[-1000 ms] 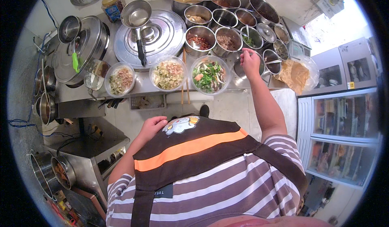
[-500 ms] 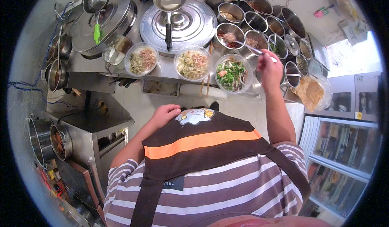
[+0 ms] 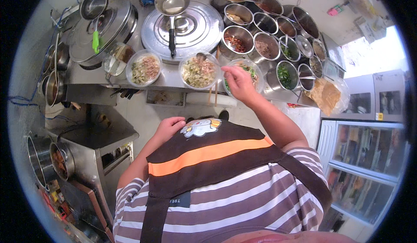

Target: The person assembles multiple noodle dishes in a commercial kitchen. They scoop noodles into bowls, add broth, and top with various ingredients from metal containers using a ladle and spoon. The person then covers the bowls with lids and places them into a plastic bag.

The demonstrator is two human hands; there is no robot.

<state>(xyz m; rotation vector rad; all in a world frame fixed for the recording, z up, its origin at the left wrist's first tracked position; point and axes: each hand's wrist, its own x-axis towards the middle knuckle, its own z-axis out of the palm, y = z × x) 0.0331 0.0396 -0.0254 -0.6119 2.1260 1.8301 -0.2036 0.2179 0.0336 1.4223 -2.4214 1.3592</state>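
Observation:
My right hand [image 3: 239, 81] is closed round the handle of a spoon [image 3: 201, 57], whose bowl is over the middle clear bowl [image 3: 198, 74] of chopped pale green and pinkish food. Under that hand is the right-hand clear bowl [image 3: 249, 70], with green herbs partly hidden by my fingers. A third clear bowl [image 3: 144, 69] with a similar chopped filling stands to the left. My left hand [image 3: 170, 126] hangs low by the apron [image 3: 208, 154], fingers stretched out and holding nothing. From the frames I cannot tell whether the spoon touches the food.
Steel pots of ingredients crowd the right of the counter, among them one of red pieces [image 3: 236, 43] and one of chopped greens [image 3: 284, 76]. Behind the bowls lies a large round lid [image 3: 186, 30] with a black-handled strainer [image 3: 172, 8]. Chopsticks [image 3: 213, 96] jut over the counter's edge.
My right hand has moved left with the spoon, from the pots to the middle clear bowl. The view has shifted slightly. My left hand stays by the apron.

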